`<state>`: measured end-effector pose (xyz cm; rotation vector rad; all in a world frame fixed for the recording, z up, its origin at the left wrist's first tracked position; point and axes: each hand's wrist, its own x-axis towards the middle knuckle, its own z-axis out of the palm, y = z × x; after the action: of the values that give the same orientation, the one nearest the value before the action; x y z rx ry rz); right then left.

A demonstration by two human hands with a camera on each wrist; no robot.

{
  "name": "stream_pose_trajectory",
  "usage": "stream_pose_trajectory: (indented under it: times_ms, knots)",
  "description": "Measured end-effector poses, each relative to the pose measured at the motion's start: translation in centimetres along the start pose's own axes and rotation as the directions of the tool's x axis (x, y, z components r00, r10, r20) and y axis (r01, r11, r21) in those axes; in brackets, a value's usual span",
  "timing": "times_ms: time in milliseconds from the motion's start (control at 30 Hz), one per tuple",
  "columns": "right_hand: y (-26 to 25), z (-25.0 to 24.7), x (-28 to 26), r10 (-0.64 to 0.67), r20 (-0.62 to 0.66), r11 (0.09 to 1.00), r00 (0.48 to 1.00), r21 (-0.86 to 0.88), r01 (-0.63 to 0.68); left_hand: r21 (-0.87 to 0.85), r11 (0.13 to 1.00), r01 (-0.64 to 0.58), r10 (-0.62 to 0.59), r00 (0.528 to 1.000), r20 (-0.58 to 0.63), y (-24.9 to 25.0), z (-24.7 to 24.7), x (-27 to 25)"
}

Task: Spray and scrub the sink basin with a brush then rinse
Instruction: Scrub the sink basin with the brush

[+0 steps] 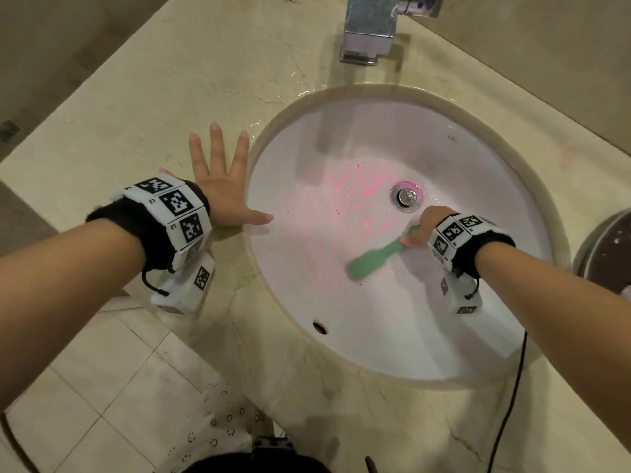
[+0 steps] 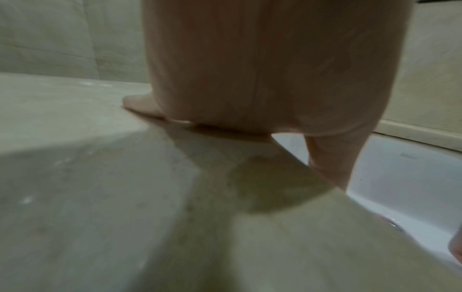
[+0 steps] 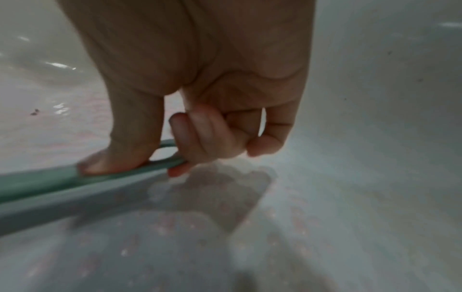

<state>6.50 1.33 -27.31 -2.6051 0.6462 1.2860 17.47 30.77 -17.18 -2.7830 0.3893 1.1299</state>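
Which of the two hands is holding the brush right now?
The right hand, down in the sink basin, grips the green brush. The left hand lies flat on the countertop.

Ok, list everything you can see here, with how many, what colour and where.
sink basin: one, white, set into the countertop
pink cleaner: streaks, on the basin floor left of the drain
drain: one, metal, at the basin's bottom
brush: one, green, inside the basin
overflow hole: one, dark, near wall of the basin
faucet: one, chrome, behind the basin
countertop: one, beige marble, around the basin
cable: one, black, lower right
wrist bands: two, black with white markers
left hand: flat on the countertop, fingers spread
right hand: holds the brush handle
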Motion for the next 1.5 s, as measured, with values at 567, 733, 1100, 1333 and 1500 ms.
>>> stream_pose_trajectory:
  times_ms: [567,733,1100,1333,1500]
  knots:
    - [-0.2,1.3,0.1,-0.045,0.23,0.999,0.972,-0.019,0.051,-0.006,1.0,-0.005,0.006,1.0,0.008,0.0,0.0,0.0]
    - [-0.5,1.6,0.1,-0.066,0.199,0.996,0.978,-0.054,0.078,-0.008,1.0,-0.004,0.004,1.0,0.019,-0.1,-0.1,0.1]
    - [-0.8,1.2,2.3,0.196,-0.038,0.705,0.98,0.7,-0.114,0.002,1.0,-0.001,0.001,0.999,0.043,-0.2,-0.1,0.2]
    - [-2.1,1.5,1.4,0.195,-0.105,0.731,0.975,0.678,-0.073,0.01,1.0,-0.004,0.004,0.999,0.035,0.1,-0.3,-0.1]
    - [-1.8,0.0,-0.1,0.148,-0.168,0.616,0.975,0.787,0.043,0.023,0.999,-0.023,0.023,0.999,0.033,-0.1,-0.1,0.3]
